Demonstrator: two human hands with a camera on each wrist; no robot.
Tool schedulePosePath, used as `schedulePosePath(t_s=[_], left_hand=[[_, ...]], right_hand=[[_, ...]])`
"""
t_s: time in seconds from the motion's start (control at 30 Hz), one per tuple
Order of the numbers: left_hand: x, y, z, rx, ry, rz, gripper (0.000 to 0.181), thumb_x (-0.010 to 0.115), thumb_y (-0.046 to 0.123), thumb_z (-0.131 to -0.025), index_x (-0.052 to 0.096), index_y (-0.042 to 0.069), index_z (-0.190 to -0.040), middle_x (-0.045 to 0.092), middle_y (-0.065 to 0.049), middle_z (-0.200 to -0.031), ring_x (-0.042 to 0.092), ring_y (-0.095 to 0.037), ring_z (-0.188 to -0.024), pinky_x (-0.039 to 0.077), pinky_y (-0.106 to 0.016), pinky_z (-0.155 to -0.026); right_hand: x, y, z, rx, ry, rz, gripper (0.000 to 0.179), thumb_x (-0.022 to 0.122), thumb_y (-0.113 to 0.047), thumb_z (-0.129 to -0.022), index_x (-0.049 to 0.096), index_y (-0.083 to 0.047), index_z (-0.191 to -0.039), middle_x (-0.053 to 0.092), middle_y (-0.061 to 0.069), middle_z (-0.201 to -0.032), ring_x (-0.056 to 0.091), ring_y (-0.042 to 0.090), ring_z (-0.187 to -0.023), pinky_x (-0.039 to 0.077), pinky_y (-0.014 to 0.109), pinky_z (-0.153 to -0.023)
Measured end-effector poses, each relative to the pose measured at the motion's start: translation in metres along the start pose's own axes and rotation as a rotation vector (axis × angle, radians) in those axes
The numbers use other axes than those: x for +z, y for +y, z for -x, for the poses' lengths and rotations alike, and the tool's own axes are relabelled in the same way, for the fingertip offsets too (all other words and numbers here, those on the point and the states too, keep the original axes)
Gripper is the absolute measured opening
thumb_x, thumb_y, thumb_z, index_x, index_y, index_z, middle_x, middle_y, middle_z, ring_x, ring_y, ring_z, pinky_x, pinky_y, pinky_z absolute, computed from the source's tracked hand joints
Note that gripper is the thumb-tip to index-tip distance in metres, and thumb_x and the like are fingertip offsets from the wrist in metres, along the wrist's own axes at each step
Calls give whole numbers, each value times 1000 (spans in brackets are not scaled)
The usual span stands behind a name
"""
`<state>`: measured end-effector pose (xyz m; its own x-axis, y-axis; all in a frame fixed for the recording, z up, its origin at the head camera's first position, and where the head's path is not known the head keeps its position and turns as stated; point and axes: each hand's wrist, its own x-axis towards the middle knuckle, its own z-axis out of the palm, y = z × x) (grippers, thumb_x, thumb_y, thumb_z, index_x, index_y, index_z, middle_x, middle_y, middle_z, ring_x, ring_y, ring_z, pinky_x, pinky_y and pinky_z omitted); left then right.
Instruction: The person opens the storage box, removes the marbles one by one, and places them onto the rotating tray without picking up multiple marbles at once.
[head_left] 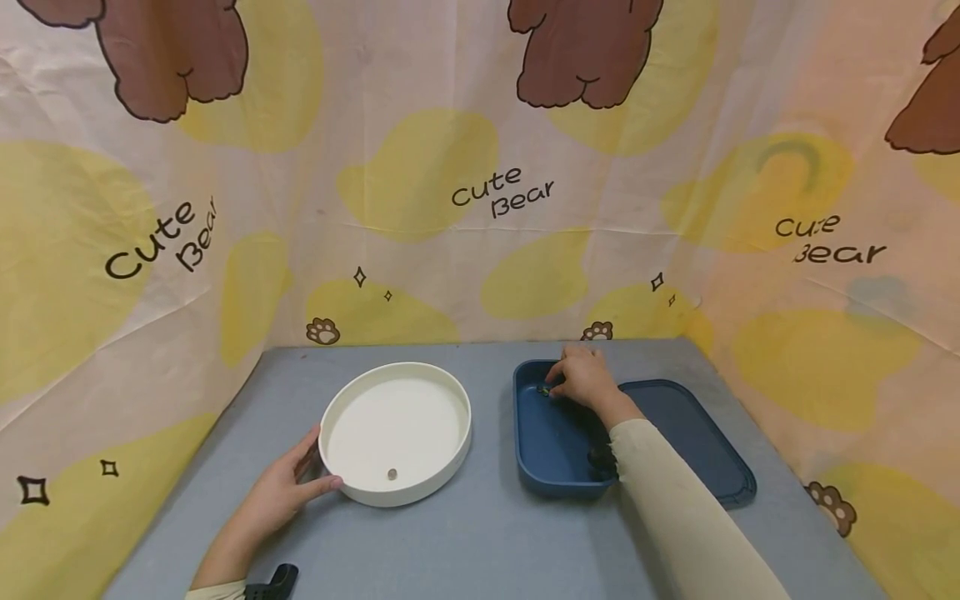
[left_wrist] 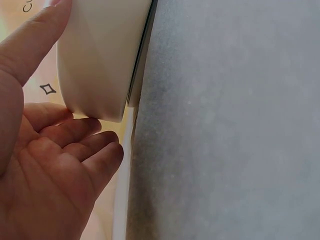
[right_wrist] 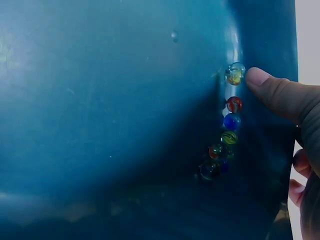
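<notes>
My left hand (head_left: 281,487) rests against the left side of a round white tray (head_left: 360,496), its thumb at the front rim and fingers spread along the outer wall. In the left wrist view the fingertips meet that wall. One small greyish marble (head_left: 392,474) lies inside near the front. My right hand (head_left: 585,379) reaches over the back of a dark blue rectangular box (head_left: 555,442). In the right wrist view its thumb (right_wrist: 259,77) points at a clear marble with yellow inside (right_wrist: 235,75), a thin gap between them. Several coloured marbles, including a blue one (right_wrist: 231,121), line the box's edge.
A flat dark blue lid (head_left: 686,433) lies right of the box, partly behind the right forearm. Printed cloth (head_left: 420,283) rises around the back and sides of the grey tabletop (head_left: 480,542). The tray and box stand apart.
</notes>
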<state>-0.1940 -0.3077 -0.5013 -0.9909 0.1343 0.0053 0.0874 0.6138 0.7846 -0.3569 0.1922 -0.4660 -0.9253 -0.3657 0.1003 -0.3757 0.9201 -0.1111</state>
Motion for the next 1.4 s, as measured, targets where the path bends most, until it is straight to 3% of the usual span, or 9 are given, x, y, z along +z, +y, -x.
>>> schedulePosePath(t_s=[0.03,0.13,0.17,0.3,0.37,0.53,0.6,0.77,1.4], left_hand=[[0,0,0,4,-1,5,111,85,34,-85,15,-6,-161,19,-28,-166,24,-48,-151,30,-42,-120],[0,-2,0,-5,2,-4,112,85,37,-85,15,-4,-161,19,-26,-167,25,-47,-152,32,-15,-117],[0,-1,1,-4,1,-8,112,85,37,-85,15,-4,-162,18,-27,-167,25,-47,-151,33,-21,-119],[-1,-2,1,-4,3,-18,112,84,40,-85,15,-3,-162,18,-25,-167,25,-47,-151,30,-10,-114],[-2,-2,1,1,0,-16,111,84,39,-85,15,-3,-162,18,-26,-167,24,-48,-151,31,-23,-120],[-2,-2,0,-5,1,-15,113,83,43,-85,14,-2,-162,17,-25,-168,23,-46,-152,26,-4,-112],[-3,-2,0,-11,0,-22,114,83,45,-84,14,-1,-163,17,-25,-168,23,-46,-152,28,-6,-113],[-4,0,-1,-10,1,-52,114,83,46,-84,15,-2,-162,18,-26,-167,25,-47,-151,30,-47,-119],[-2,-2,-2,-14,-4,-56,115,82,49,-84,14,-2,-162,18,-24,-168,23,-46,-153,26,-52,-119]], right_hand=[[1,-1,0,3,6,7,22,87,-35,-83,83,-27,-103,49,-1,-91,43,20,-86,30,43,-77],[2,-4,1,5,23,38,21,87,-35,-83,83,-27,-102,50,-1,-91,44,21,-85,32,44,-78],[3,-5,1,6,28,54,21,87,-35,-83,83,-26,-102,51,-1,-91,45,21,-85,33,44,-79],[7,-8,2,7,37,110,22,86,-36,-83,83,-26,-102,54,0,-92,47,23,-87,31,44,-78],[9,-8,2,15,40,128,22,86,-36,-83,83,-27,-102,55,-1,-94,48,23,-90,29,43,-79],[13,-10,2,38,61,132,21,86,-37,-83,83,-28,-101,56,-2,-94,47,23,-91,25,43,-77],[14,-11,2,47,71,120,19,86,-37,-83,83,-29,-100,56,-2,-93,46,23,-89,24,43,-77],[16,-15,2,74,81,103,16,87,-39,-81,83,-32,-95,56,-2,-93,46,22,-89,24,44,-79],[7,-16,2,121,64,-62,9,83,-40,-86,81,-34,-94,63,-3,-103,57,27,-106,31,56,-94]])
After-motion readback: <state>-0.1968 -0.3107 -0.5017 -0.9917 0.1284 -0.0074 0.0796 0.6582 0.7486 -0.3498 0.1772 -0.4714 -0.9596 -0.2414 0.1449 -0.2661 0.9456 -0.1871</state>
